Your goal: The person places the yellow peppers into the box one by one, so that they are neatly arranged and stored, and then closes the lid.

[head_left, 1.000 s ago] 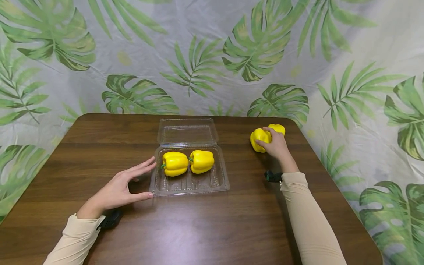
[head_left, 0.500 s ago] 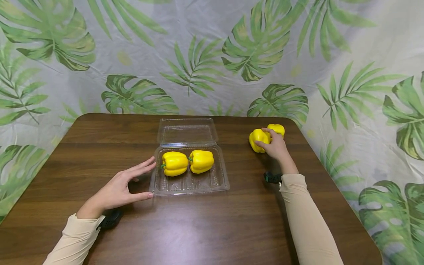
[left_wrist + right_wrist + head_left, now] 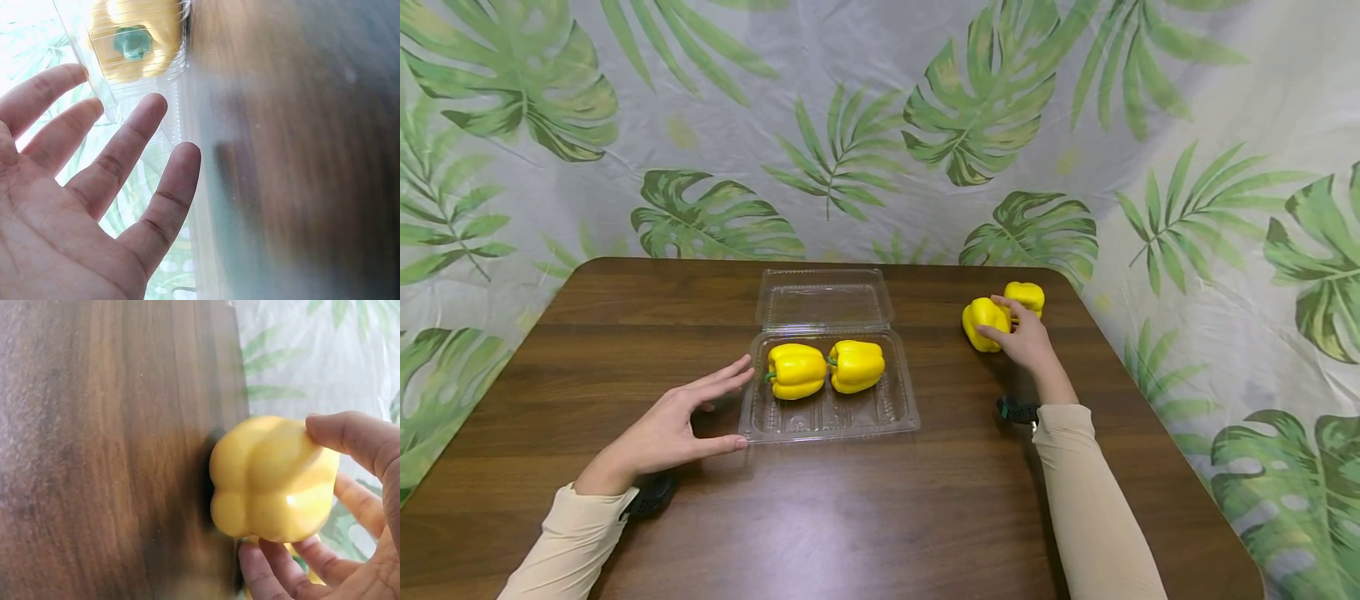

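My right hand (image 3: pixel 1026 337) holds a yellow bell pepper (image 3: pixel 984 324) at the table's far right, close over the wood. In the right wrist view the thumb lies on one side of this bell pepper (image 3: pixel 269 481) and the fingers curl round the other. Behind it sits another yellow bell pepper (image 3: pixel 1025 296), partly covered by the hand. My left hand (image 3: pixel 662 433) has its fingers spread at the left edge of a clear plastic clamshell box (image 3: pixel 850 425), thumb tip at the near corner. Two yellow bell peppers (image 3: pixel 796 371) lie side by side in the box, green stems pointing left.
The box's clear lid (image 3: pixel 823 304) is folded back flat toward the far edge of the brown wooden table (image 3: pixel 880 517). A leaf-patterned cloth (image 3: pixel 865 125) hangs behind the table and along its right side.
My right hand has drawn the bell pepper slightly left and nearer to me, a little apart from the one behind. The left hand and the box stay in place.
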### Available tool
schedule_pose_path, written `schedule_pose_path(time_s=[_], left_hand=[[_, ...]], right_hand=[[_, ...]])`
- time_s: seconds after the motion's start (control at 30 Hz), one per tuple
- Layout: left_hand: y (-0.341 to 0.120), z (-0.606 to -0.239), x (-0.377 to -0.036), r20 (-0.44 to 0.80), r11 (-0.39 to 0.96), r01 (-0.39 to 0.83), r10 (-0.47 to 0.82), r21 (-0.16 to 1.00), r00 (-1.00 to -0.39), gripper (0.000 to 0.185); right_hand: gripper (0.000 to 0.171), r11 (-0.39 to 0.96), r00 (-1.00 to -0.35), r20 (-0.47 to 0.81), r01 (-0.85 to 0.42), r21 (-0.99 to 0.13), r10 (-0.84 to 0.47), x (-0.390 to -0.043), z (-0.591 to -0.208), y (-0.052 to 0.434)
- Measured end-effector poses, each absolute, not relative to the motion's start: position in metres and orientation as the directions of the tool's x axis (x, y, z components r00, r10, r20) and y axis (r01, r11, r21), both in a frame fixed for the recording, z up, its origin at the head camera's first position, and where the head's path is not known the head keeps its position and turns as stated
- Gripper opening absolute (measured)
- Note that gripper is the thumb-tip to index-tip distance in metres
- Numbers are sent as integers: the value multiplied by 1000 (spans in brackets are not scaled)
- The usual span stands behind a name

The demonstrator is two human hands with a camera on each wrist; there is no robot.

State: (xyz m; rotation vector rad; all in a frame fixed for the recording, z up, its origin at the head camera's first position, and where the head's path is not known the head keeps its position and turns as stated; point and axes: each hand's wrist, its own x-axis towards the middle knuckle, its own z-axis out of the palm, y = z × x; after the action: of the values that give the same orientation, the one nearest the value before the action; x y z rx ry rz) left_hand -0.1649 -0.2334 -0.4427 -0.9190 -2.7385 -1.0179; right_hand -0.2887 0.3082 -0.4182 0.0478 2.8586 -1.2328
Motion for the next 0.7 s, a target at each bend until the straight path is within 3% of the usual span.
schedule_pose_path(time_s=[0.7], left_hand=[[-233,-442,-164,267,600,561,511,570,-817,86]], right_hand=[[74,649,-999,-2,-19,-761,-32,-273,-424,313]])
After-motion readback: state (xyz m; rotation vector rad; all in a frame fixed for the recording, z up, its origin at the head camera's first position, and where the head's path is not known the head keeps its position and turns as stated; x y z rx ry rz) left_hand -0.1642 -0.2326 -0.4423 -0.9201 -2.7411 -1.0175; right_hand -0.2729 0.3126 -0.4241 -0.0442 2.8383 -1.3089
